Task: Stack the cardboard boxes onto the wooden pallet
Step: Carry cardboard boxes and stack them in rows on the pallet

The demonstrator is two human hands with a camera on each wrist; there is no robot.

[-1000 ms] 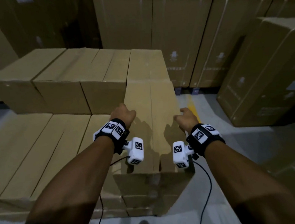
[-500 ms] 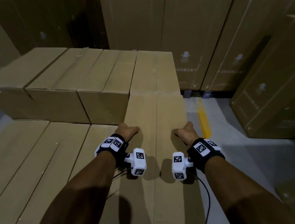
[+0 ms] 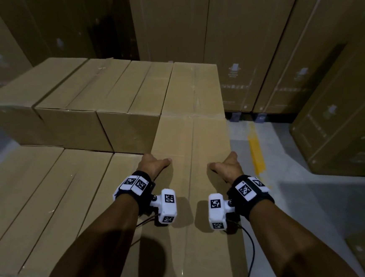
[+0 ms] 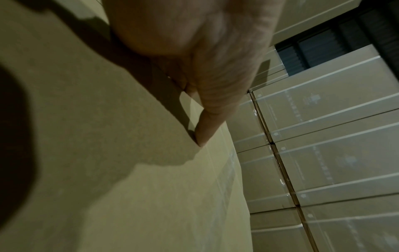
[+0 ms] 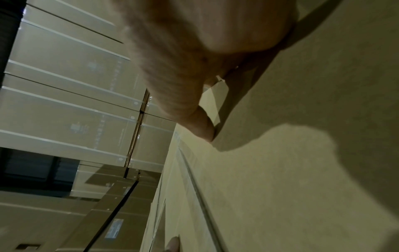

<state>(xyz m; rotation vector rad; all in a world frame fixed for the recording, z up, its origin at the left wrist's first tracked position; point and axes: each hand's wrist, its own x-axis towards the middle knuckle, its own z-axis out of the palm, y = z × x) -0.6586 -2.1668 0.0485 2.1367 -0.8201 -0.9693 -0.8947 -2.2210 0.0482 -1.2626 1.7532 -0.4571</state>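
**Both hands on the long box**

Head view: the left hand (image 3: 155, 165) and right hand (image 3: 226, 167) rest on the top of a long, plain brown cardboard box (image 3: 202, 202), one on each long edge, thumbs lying flat across the top and pointing toward each other. The other fingers drop over the sides of the box out of sight, so each hand clasps an edge. Beyond the fingertips the box butts against a taller row of brown cardboard boxes (image 3: 112, 95); out from the left hand lie lower flat boxes (image 3: 39, 193). Out from the right hand is grey floor with a yellow painted stripe (image 3: 255, 152).

Left wrist view: the left thumb (image 4: 207, 129) touches the box top (its tip pressed down), the palm above it.

Right wrist view: the right thumb (image 5: 202, 126) likewise touches the cardboard. No wooden pallet can be made out.
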